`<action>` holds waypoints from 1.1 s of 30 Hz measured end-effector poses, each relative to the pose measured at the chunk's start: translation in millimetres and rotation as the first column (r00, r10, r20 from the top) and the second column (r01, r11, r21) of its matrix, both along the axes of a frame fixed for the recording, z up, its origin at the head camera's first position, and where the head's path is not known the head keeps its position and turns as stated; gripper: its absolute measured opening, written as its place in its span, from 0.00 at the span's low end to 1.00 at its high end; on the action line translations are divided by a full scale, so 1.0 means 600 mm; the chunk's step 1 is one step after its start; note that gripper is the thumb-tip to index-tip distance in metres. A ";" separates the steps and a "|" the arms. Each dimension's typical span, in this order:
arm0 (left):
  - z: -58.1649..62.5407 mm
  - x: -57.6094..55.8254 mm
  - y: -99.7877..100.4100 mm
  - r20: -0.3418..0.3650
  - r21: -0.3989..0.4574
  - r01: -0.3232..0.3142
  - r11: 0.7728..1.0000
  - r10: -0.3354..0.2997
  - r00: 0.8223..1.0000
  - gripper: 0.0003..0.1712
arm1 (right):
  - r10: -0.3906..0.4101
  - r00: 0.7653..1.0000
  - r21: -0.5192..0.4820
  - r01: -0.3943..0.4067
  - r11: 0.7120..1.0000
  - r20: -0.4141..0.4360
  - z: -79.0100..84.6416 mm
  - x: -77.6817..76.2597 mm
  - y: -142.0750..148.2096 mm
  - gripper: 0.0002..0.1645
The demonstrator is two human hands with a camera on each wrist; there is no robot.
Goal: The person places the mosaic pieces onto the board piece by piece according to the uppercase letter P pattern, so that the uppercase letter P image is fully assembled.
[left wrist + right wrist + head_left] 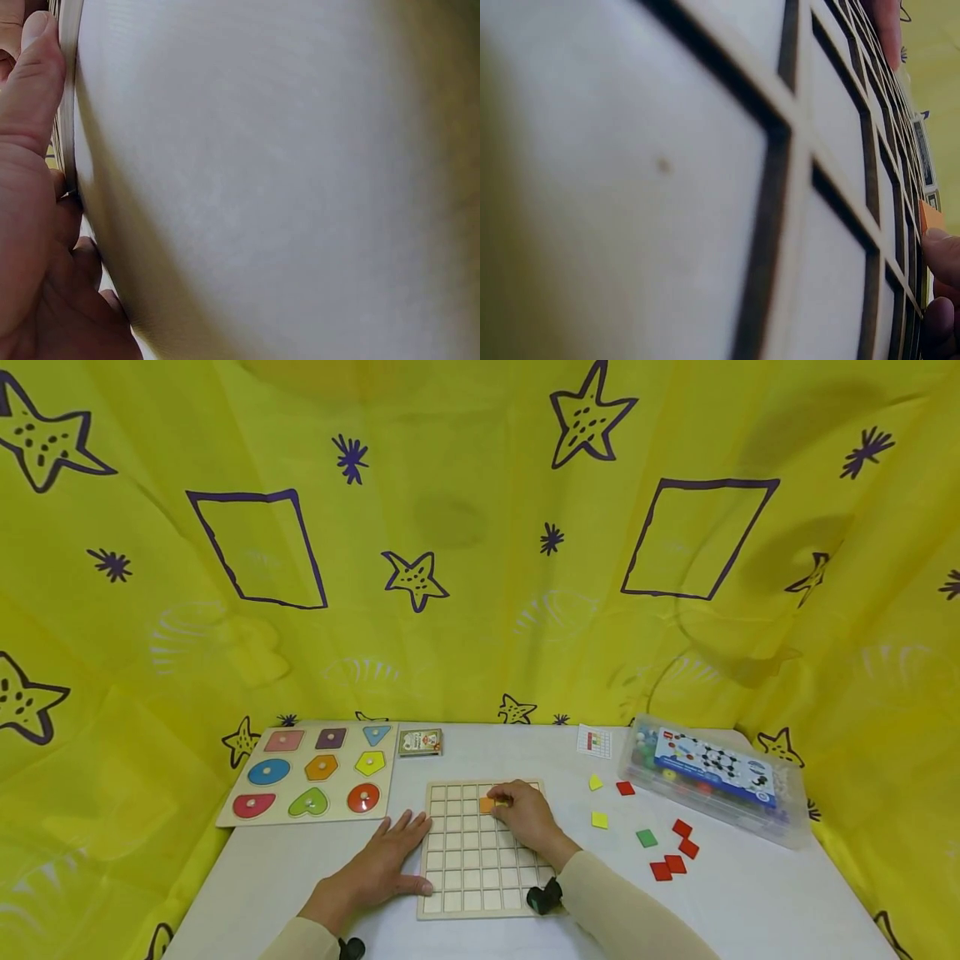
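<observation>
A square wooden grid board (491,903) lies flat in front of me. Over its upper cells, my right hand (528,818) pinches an orange tile (487,806) between thumb and fingertips. The right wrist view shows the same orange tile (930,216) at the thumb tip, beyond the grid's raised bars. My left hand (378,868) is spread on the table with its fingertips and thumb against the board's left edge. In the left wrist view the left hand (30,202) has its thumb on that edge.
Right of the board lie several red tiles (675,864), a green tile (647,838) and yellow tiles (599,820). A clear plastic box (716,777) stands behind them, near a small pattern card (594,742). At back left are a knobbed shape puzzle (307,772) and a small card box (421,742).
</observation>
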State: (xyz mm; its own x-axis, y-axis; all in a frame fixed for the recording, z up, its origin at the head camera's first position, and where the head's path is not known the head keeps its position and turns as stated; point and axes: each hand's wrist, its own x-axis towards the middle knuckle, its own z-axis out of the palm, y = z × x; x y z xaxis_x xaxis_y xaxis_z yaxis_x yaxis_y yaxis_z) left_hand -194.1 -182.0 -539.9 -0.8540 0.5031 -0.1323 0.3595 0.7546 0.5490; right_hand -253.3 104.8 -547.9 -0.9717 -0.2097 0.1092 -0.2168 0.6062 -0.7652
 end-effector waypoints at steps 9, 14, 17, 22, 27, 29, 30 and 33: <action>0.000 -0.001 0.001 0.004 -0.020 -0.007 1.000 0.007 1.000 0.64 | 0.018 0.999 0.045 -0.016 0.999 -0.041 -0.001 0.001 -0.001 0.12; 0.002 0.001 0.003 0.007 -0.023 -0.014 1.000 0.014 1.000 0.64 | 0.020 0.999 0.045 -0.019 0.999 -0.028 -0.002 0.001 0.000 0.12; 0.004 0.002 0.003 0.002 -0.018 -0.010 1.000 0.010 1.000 0.64 | 0.021 0.999 0.050 -0.019 0.999 -0.025 -0.003 -0.001 0.001 0.13; 0.006 0.003 0.003 0.001 -0.012 -0.009 1.000 0.009 1.000 0.64 | 0.019 0.999 0.057 -0.018 0.998 -0.027 -0.004 -0.004 0.001 0.13; 0.004 0.001 0.003 0.005 -0.015 -0.014 1.000 0.014 1.000 0.64 | 0.012 1.000 0.039 -0.011 0.999 -0.008 -0.003 -0.004 0.001 0.13; 0.003 0.001 0.002 0.007 -0.017 -0.017 1.000 0.017 1.000 0.64 | 0.010 1.000 0.024 -0.010 1.000 -0.003 -0.002 -0.003 0.001 0.13; 0.002 0.000 0.002 0.007 -0.018 -0.018 1.000 0.018 1.000 0.64 | 0.010 1.000 0.017 -0.010 1.000 -0.001 -0.002 -0.003 0.002 0.13; 0.001 0.000 0.001 0.004 -0.011 -0.017 1.000 0.017 1.000 0.64 | 0.006 1.000 -0.016 -0.006 1.000 0.018 0.000 -0.001 0.003 0.15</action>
